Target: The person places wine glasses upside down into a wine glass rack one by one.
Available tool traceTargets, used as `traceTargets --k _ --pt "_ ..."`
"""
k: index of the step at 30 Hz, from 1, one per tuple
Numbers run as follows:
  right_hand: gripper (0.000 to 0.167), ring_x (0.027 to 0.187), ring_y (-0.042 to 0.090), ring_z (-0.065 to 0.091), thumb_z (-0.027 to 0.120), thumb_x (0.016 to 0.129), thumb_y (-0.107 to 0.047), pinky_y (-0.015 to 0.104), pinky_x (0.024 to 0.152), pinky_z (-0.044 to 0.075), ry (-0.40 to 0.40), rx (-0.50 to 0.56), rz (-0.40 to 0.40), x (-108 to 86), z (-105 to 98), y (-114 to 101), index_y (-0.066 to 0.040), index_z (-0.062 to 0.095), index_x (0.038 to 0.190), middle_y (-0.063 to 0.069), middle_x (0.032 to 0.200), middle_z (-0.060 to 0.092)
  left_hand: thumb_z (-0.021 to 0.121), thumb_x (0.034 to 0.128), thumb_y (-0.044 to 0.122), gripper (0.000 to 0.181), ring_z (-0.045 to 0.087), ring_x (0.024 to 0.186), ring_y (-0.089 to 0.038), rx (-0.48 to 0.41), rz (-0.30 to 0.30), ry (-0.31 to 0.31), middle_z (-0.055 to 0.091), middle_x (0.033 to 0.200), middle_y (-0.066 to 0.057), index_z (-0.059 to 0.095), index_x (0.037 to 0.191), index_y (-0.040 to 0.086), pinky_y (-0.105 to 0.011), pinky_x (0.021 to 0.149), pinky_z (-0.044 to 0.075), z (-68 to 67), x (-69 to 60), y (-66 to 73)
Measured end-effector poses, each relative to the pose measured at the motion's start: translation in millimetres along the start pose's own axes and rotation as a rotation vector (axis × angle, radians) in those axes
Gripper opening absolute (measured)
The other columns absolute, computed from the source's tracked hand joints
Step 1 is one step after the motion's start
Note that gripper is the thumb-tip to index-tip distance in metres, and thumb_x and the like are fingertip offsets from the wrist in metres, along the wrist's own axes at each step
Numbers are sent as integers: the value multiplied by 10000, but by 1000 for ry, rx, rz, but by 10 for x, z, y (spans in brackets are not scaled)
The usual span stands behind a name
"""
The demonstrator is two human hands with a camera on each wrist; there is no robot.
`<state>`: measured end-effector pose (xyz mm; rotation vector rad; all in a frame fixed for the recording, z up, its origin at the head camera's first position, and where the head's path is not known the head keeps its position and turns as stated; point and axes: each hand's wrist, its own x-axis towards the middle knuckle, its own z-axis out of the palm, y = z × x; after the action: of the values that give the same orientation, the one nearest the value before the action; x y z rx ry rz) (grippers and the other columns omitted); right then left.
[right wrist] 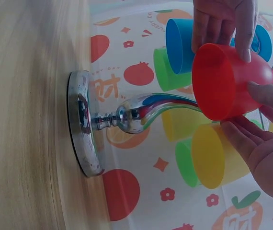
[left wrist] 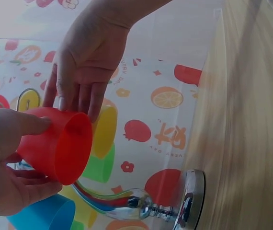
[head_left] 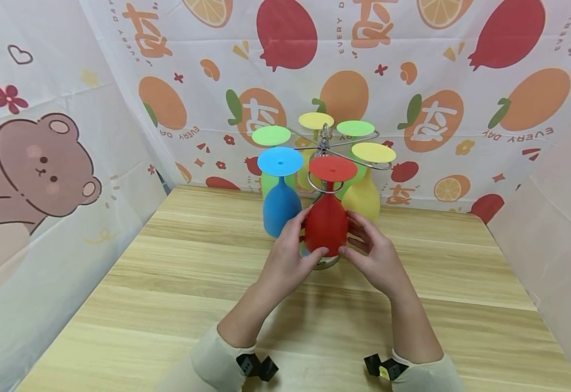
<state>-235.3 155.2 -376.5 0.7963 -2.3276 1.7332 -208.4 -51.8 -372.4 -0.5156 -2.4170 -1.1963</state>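
A red plastic goblet [head_left: 326, 226] hangs upside down by its foot in a wire loop of a chrome stemware rack [head_left: 325, 136]. My left hand [head_left: 285, 253] holds the goblet's bowl from the left, with the thumb at the front near the rim. From the right, my right hand [head_left: 376, 253] holds the same bowl, its thumb also near the rim. In the right wrist view the goblet's open mouth [right wrist: 213, 84] faces the rack's round base [right wrist: 84, 124]. A blue goblet [head_left: 281, 207] hangs just left of the red one, and a yellow goblet [head_left: 366, 198] hangs behind my right fingers.
Green goblets [head_left: 272, 136] [head_left: 356, 129] and another yellow goblet [head_left: 316, 121] hang at the back of the rack. The rack stands on a wood-grain table [head_left: 207, 261]. Behind it hangs a fruit-printed cloth [head_left: 285, 76], with a bear-printed cloth [head_left: 45, 163] at the left.
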Motion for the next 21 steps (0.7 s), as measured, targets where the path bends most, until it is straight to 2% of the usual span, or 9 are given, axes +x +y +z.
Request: traceTargets --k 8,21 --pt "651 1228 282 586 746 857 -49 376 936 534 14 -24 4 -4 7 9 -143 478 1443 87 1391 559 849 770 185 891 493 1249 -176 7 0 2 484 1412 -38 333 1492 119 -333 854 584 13 -11 -13" --pt "626 1185 249 618 753 865 -104 362 913 549 43 -72 31 -10 28 -22 -164 497 1432 56 1372 580 816 809 163 825 539 1229 -223 -24 -24 3 499 1423 -61 352 1487 95 -420 859 584 0 -13 19"
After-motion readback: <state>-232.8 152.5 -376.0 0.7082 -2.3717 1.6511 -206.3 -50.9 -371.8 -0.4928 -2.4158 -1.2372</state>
